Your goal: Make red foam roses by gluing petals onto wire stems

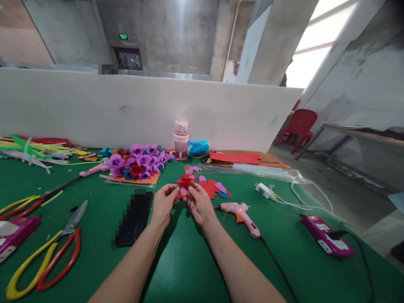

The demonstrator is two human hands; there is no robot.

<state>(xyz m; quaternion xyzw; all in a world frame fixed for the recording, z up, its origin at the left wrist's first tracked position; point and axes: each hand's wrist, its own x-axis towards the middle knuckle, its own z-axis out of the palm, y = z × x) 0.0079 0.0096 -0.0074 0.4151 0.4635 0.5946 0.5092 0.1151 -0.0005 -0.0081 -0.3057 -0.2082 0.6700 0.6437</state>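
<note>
Red flower (185,182): where is it?

"Just beyond the fingertips, between the left hand (164,203) and the right hand (199,202), over the near side of the loose cut pieces (207,189). It shows no clear long axis."

And the fingers?

"Right thumb and fingers look narrow, holding its near right edge. Left thumb and forefinger come close together at its left edge; whether they pinch it, I cannot tell."

Which hand is nearer the glue gun (241,213)?

"Right. It lies just to that hand's right, nozzle toward the wrist, handle slanting near and right. Left of the left hand lies the phone (137,221)."
</note>
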